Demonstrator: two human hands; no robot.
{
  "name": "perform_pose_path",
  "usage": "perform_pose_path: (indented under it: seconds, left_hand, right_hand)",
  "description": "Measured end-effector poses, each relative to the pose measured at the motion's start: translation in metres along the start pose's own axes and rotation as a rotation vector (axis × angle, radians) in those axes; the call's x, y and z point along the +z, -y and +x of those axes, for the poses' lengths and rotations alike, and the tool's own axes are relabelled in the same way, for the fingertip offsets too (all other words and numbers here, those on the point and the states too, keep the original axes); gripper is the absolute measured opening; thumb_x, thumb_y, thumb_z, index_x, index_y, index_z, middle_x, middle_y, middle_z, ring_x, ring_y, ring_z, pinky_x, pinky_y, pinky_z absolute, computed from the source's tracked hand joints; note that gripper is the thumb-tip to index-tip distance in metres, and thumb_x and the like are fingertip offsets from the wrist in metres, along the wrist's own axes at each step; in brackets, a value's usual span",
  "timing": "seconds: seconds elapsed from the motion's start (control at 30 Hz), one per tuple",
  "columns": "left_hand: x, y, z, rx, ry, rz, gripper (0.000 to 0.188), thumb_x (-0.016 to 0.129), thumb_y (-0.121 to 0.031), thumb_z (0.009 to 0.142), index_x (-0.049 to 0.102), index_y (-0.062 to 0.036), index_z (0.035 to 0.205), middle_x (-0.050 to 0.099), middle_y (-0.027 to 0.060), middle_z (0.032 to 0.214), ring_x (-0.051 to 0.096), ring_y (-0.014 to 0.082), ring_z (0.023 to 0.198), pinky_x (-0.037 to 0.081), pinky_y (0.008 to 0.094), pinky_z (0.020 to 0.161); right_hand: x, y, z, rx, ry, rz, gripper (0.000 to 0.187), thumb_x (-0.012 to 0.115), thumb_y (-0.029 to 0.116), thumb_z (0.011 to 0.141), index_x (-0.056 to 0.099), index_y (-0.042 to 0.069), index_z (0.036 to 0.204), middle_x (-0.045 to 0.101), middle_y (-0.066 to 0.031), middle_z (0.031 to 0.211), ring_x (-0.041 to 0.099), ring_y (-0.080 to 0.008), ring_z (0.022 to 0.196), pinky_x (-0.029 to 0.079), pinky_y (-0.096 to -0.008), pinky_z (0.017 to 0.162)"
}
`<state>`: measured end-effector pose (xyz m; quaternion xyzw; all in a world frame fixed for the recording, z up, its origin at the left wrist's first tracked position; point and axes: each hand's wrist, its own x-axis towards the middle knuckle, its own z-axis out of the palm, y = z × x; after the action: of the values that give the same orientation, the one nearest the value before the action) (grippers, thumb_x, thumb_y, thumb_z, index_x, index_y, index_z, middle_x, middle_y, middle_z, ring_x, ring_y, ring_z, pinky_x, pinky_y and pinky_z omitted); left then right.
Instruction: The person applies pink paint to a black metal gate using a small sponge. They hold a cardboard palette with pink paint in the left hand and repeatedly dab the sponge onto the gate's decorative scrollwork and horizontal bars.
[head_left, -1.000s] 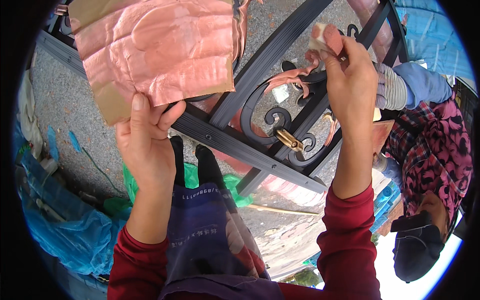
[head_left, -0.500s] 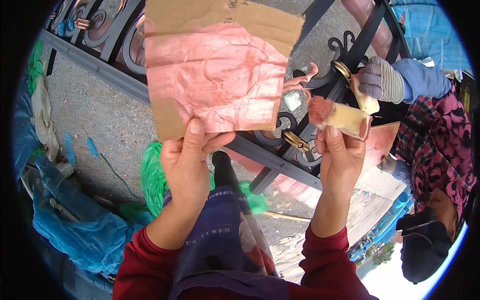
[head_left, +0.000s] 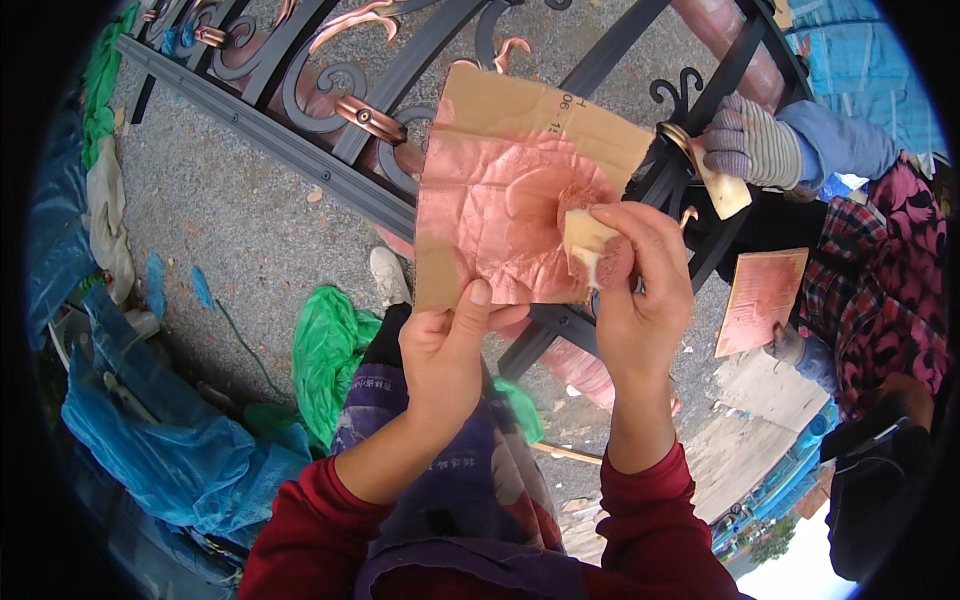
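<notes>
My left hand [head_left: 450, 345] grips the lower edge of a brown cardboard piece [head_left: 480, 190], thumb on top and fingers beneath. Copper-pink paint coats most of its face. In my right hand [head_left: 650, 290] is a yellow foam sponge [head_left: 592, 240] with pink paint on its ends; its far end meets the painted cardboard. Beyond and under the cardboard lies a dark metal gate [head_left: 300, 160] with scrolls and copper-coloured collars [head_left: 370, 118]. At the right, a co-worker's gloved hand [head_left: 750, 145] holds another yellow sponge [head_left: 728, 192] against a gold collar on the gate.
The co-worker's other gloved hand holds a second painted cardboard [head_left: 762, 300]. Blue plastic sheeting [head_left: 180, 440] lies at the left. A green plastic bag [head_left: 330, 350] rests on the gravelly ground near my legs. Pink-covered bars [head_left: 735, 45] run beneath the gate.
My right hand has brought the sponge left and turned it onto the painted cardboard. The cardboard has shifted right and down in view. The co-worker's second cardboard now shows more fully.
</notes>
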<state>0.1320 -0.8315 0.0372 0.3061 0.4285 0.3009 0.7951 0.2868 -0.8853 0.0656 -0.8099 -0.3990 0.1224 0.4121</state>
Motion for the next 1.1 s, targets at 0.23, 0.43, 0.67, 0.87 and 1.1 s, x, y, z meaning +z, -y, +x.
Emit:
perform_pose_path:
  seconds: [0.23,0.43,0.67,0.87,1.1]
  left_hand:
    - [-0.006,0.010,-0.009,-0.068,-0.011,-0.022,0.019,0.058,-0.014,0.101,0.063,0.0044,0.105,0.063,0.0053,0.097,0.070,0.0204,0.086,0.059,0.0316,0.079]
    - [-0.045,-0.020,0.006,0.019,-0.073,0.003,0.020,0.056,-0.015,0.102,0.065,0.0029,0.104,0.067,0.0072,0.098,0.069,0.0169,0.089,0.062,0.0349,0.080]
    - [-0.112,-0.033,0.015,0.192,-0.154,0.033,0.018,0.054,-0.015,0.103,0.060,-0.0007,0.111,0.067,0.0065,0.102,0.071,0.0172,0.090,0.063,0.0376,0.080]
    - [-0.126,-0.031,0.007,0.144,-0.250,0.007,0.017,0.052,-0.014,0.103,0.058,-0.0013,0.113,0.066,0.0051,0.101,0.070,0.0160,0.089,0.063,0.0386,0.080]
    - [-0.137,-0.026,-0.002,0.166,-0.264,-0.058,0.015,0.054,-0.014,0.103,0.060,-0.0027,0.110,0.066,0.0031,0.099,0.071,0.0150,0.086,0.063,0.0392,0.079]
  right_hand:
    - [-0.009,-0.004,-0.012,0.051,0.033,-0.058,0.041,0.057,-0.017,0.072,0.068,0.001,0.107,0.064,-0.0139,0.107,0.064,-0.0307,0.099,0.051,-0.0344,0.085]
    - [-0.035,-0.004,-0.027,0.226,0.018,0.076,0.014,0.058,0.003,0.096,0.064,-0.002,0.108,0.061,-0.0090,0.101,0.059,-0.0157,0.090,0.047,-0.0251,0.078]
    - [-0.029,-0.009,-0.013,0.175,0.431,-0.214,0.022,0.064,-0.004,0.086,0.061,-0.004,0.108,0.058,-0.0086,0.095,0.058,-0.0198,0.087,0.046,-0.0277,0.077]
    - [-0.013,-0.007,-0.006,0.087,0.556,-0.492,0.019,0.060,-0.002,0.084,0.063,0.001,0.102,0.061,-0.0161,0.095,0.061,-0.0388,0.088,0.048,-0.0414,0.074]
    - [-0.018,-0.002,-0.006,0.076,0.535,-0.409,0.020,0.061,-0.010,0.085,0.062,-0.003,0.103,0.059,-0.0115,0.092,0.059,-0.0223,0.081,0.046,-0.0282,0.072]
